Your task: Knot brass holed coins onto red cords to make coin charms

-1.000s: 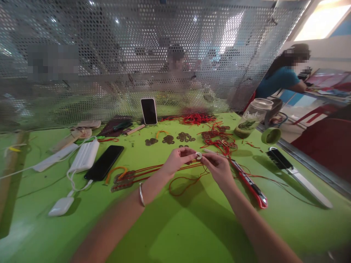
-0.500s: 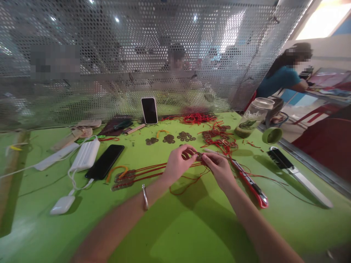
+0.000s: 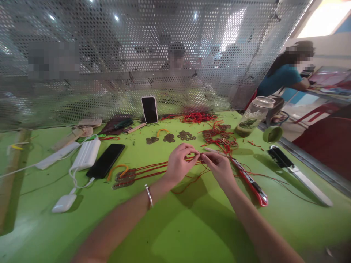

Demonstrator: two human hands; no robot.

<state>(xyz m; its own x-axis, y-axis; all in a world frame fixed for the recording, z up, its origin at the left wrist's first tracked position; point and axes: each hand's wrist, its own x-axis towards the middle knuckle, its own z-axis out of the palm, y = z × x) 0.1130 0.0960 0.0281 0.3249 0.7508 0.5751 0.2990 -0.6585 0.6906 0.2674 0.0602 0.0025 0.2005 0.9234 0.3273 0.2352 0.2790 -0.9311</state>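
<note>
My left hand [image 3: 181,160] and my right hand [image 3: 218,166] meet fingertip to fingertip over the green table, both pinching the red cords [image 3: 150,170]. Something small and dark sits between the fingertips, mostly hidden. The cords run left to flat rows of coins [image 3: 124,179], beside a curved orange cord [image 3: 118,167]. Beyond my hands are small piles of loose coins [image 3: 186,136] and a heap of coins tied with red cord [image 3: 219,135]. Just right of my right hand lies a red utility knife [image 3: 251,182].
A black phone [image 3: 106,160], white power bank [image 3: 86,153] and white earbud case [image 3: 64,203] lie left. Another phone [image 3: 150,109] leans against the perforated metal screen [image 3: 109,80]. A glass jar [image 3: 251,117], green lid [image 3: 272,134] and brush [image 3: 298,175] are right. A person [image 3: 285,75] sits beyond.
The coin that showed between my fingertips is now mostly hidden, seen as a thin dark edge. My fingertips have closed nearer together; both hands stay in about the same place.
</note>
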